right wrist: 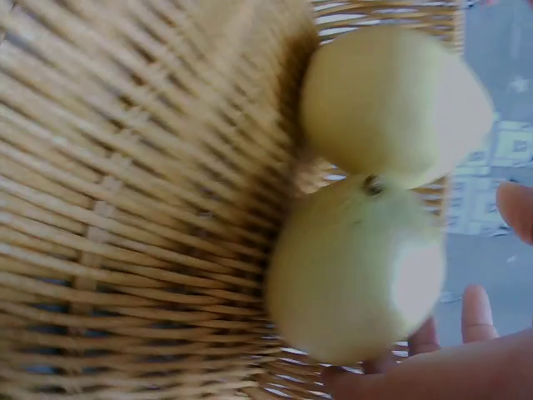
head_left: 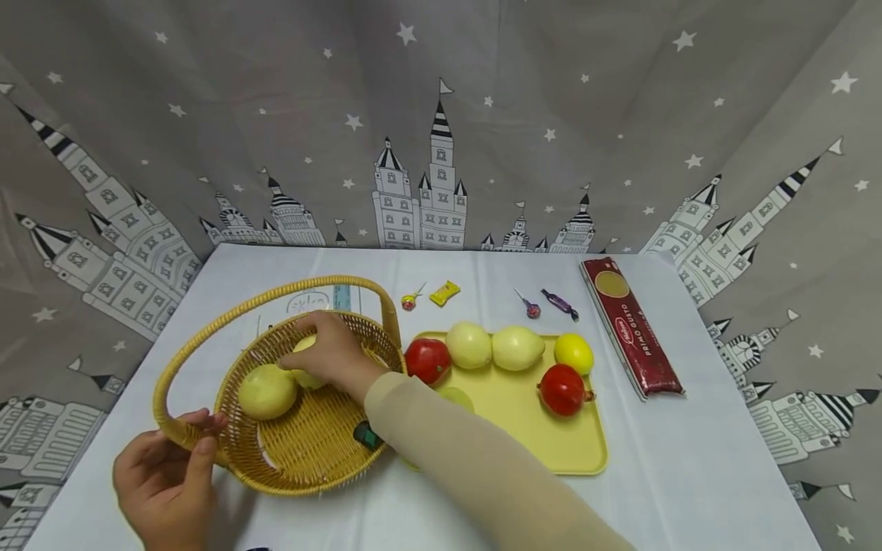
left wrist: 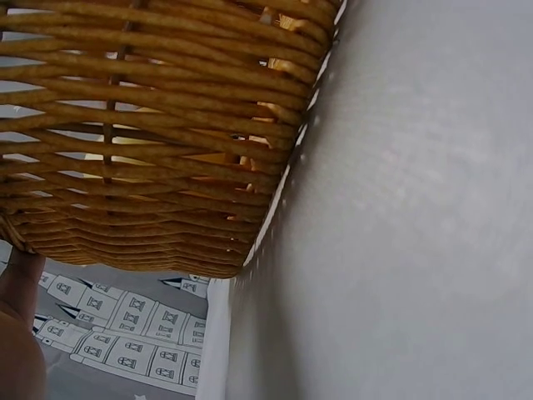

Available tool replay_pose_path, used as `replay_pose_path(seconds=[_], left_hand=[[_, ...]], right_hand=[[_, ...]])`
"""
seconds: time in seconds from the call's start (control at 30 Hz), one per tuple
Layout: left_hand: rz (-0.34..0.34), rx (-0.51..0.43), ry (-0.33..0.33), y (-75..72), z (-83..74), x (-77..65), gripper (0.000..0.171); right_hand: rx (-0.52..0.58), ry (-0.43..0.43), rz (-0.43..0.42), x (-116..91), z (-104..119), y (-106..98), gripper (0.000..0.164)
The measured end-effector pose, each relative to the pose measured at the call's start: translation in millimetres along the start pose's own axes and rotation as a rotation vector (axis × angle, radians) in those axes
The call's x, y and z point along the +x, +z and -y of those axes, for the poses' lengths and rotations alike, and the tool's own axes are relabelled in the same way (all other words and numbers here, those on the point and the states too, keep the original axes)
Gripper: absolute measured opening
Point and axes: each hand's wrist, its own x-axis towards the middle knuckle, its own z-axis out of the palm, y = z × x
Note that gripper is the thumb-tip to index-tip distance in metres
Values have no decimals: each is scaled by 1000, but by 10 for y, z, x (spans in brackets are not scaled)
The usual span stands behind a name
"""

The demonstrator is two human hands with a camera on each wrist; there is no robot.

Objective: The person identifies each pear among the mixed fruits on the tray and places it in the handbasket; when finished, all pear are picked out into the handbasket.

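A wicker basket (head_left: pixel 313 444) with a tall arched handle stands at the left of the table. My left hand (head_left: pixel 168 474) grips the foot of its handle, thumb and fingers on either side. Inside the basket lie two pale yellow-green fruits: a left one (head_left: pixel 267 392) and one (right wrist: pixel 358 271) under my right hand (head_left: pixel 335 352). In the right wrist view, fingers lie along the edge of that nearer fruit, while the thumb stands apart from it. The second fruit (right wrist: pixel 387 104) touches it. A small dark green object (head_left: pixel 367 435) shows by the basket's right side, partly behind the sleeve.
A yellow tray (head_left: pixel 524 444) holds two pomegranates (head_left: pixel 563 390), several pale fruits (head_left: pixel 517 348) and a lemon (head_left: pixel 574 353). Lollipops (head_left: pixel 532 308) and wrapped candies (head_left: pixel 444 292) lie behind it. A red pasta packet (head_left: pixel 630 329) lies at the right. My right sleeve crosses the tray's front left.
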Motion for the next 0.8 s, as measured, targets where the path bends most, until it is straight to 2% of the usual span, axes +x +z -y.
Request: replay_pose_path(seconds=[0.17, 0.3, 0.4, 0.6, 0.67, 0.8], left_hand=[[-7, 30, 2, -3, 5, -4, 44], [-20, 49, -3, -5, -1, -6, 43], [-19, 36, -3, 0, 10, -4, 43], [-25, 1, 7, 20, 24, 2, 44], [-29, -1, 17, 32, 26, 2, 43], [-34, 24, 34, 58, 22, 2, 42]], right_hand=[[-29, -75, 61, -126, 183, -192, 54], [43, -128, 125, -254, 201, -382, 54], [116, -174, 158, -372, 148, -556, 54], [224, -216, 159, -678, -44, -909, 54], [263, -225, 141, -801, -142, -1040, 52], [409, -224, 64, -1028, -372, -1315, 50]])
